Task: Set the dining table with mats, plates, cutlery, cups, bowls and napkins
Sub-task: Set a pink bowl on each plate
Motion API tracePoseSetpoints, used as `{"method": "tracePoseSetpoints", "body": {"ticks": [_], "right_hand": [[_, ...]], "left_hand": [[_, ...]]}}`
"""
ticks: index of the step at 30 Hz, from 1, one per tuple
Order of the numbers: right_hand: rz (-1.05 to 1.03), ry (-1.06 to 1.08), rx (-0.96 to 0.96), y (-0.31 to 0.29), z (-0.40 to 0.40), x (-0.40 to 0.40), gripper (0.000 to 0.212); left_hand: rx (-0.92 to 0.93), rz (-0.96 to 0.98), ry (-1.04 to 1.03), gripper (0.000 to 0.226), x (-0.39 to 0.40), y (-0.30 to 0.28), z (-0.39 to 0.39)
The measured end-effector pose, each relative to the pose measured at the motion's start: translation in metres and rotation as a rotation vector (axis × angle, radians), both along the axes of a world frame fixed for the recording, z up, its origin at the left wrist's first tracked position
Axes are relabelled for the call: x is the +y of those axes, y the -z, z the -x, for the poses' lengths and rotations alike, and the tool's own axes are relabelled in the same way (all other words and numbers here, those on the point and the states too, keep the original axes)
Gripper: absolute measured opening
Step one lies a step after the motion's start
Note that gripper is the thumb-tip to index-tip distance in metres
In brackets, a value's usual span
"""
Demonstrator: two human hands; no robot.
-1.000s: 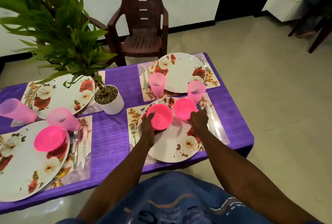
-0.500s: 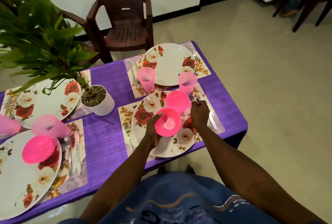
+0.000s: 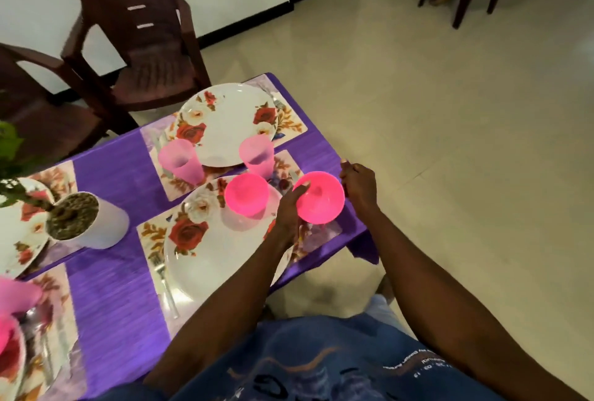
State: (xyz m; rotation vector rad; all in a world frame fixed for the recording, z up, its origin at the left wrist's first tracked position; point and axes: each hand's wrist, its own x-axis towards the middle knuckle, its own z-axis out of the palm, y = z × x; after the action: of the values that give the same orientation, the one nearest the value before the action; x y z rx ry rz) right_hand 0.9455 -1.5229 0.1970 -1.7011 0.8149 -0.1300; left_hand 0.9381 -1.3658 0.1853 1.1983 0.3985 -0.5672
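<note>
My left hand (image 3: 289, 208) grips a pink bowl (image 3: 319, 198) by its left rim, thumb over the edge, and holds it above the right side of the near floral mat (image 3: 151, 233). My right hand (image 3: 358, 183) is curled beside the bowl's right rim with nothing visible in it. A second pink bowl (image 3: 247, 195) sits on the near floral plate (image 3: 209, 259). Behind it, two pale pink cups (image 3: 181, 159) (image 3: 257, 155) stand in front of the far floral plate (image 3: 228, 124). A fork (image 3: 167, 288) lies left of the near plate.
The purple tablecloth (image 3: 109, 175) ends in a corner just under my right hand. A white plant pot (image 3: 93, 224) stands mid-table, with more plates and pink cups at the left edge. Two brown chairs (image 3: 138, 40) stand behind the table; tiled floor lies to the right.
My left hand has lifted the pink bowl off the near plate and carried it right, past the plate's edge. My right hand left the cutlery and moved right. The view swung right.
</note>
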Motion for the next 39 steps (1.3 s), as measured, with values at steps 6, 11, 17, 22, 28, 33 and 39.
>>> {"method": "tracePoseSetpoints", "body": {"ticks": [6, 11, 17, 22, 28, 33, 39], "right_hand": [[0.111, -0.138, -0.037, -0.003, -0.015, -0.117, 0.048], [0.168, -0.176, -0.005, -0.013, -0.014, -0.230, 0.028], [0.253, -0.196, 0.051, -0.021, -0.029, -0.319, 0.020], [0.257, -0.211, 0.065, -0.020, -0.063, -0.342, 0.018], [0.339, -0.316, 0.064, -0.011, -0.139, -0.360, 0.014], [0.376, -0.379, 0.098, -0.007, -0.238, -0.355, 0.015], [0.373, -0.451, 0.105, -0.017, -0.376, -0.312, 0.014]], "left_hand": [[-0.146, -0.057, -0.045, 0.062, -0.132, 0.001, -0.030], [-0.026, -0.013, -0.111, 0.061, -0.255, -0.001, -0.034], [0.058, 0.078, -0.040, 0.080, -0.338, -0.008, -0.050], [0.090, 0.068, -0.062, 0.068, -0.365, -0.003, -0.086], [0.149, 0.153, -0.153, 0.086, -0.388, 0.013, -0.150], [0.131, 0.124, -0.231, 0.077, -0.383, 0.027, -0.244], [0.116, 0.026, -0.416, 0.047, -0.343, 0.013, -0.372]]}}
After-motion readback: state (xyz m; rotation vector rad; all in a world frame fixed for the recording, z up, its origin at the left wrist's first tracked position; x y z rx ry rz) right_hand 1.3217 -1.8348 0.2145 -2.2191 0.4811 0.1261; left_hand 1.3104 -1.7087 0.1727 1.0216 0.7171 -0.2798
